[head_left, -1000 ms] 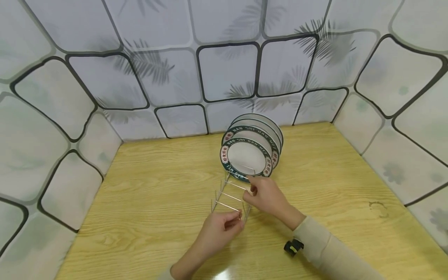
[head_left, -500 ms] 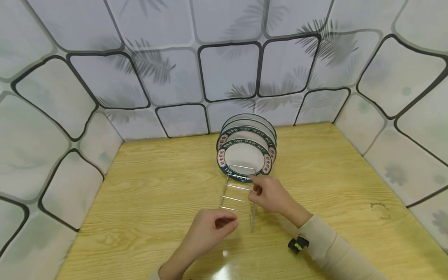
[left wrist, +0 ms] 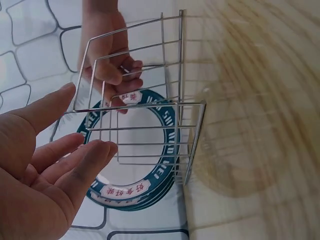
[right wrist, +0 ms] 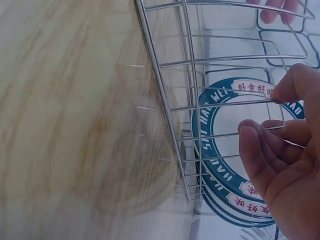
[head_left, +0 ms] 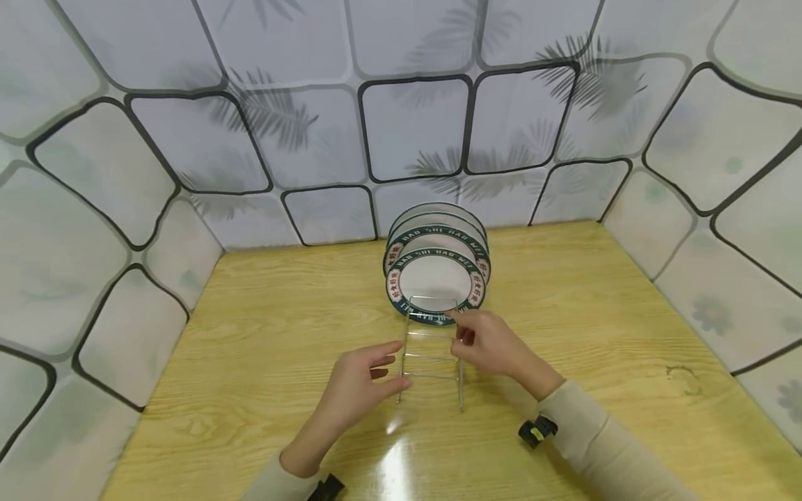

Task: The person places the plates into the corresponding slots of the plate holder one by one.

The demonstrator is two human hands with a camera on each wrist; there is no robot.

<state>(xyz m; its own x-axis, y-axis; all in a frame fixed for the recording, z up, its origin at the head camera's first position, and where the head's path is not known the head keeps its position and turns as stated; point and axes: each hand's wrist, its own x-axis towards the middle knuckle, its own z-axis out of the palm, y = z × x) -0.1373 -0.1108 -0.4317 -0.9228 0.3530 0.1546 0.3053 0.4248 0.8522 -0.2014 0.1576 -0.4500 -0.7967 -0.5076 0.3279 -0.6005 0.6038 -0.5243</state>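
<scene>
A silver wire dish rack (head_left: 431, 358) stands on the table, with several white plates (head_left: 435, 275) with green printed rims upright at its far end. My right hand (head_left: 491, 344) is at the rack's right side; in the right wrist view its curled index finger and thumb (right wrist: 248, 131) pinch the rack's wires. Beside the near left corner is my left hand (head_left: 354, 383), its fingers and thumb spread apart. The left wrist view shows those fingertips (left wrist: 70, 91) right at the end wire, gripping nothing.
The wood-grain table (head_left: 282, 313) reflects light near its front. A patterned wall covering (head_left: 313, 139) rises behind and on both sides. Dark straps with small devices (head_left: 537, 431) sit at both wrists.
My left hand has let go of the rack's near end, moved left and spread its fingers. The rack, with the plates, has turned straighter and shifted slightly. My right hand stays on its right side.
</scene>
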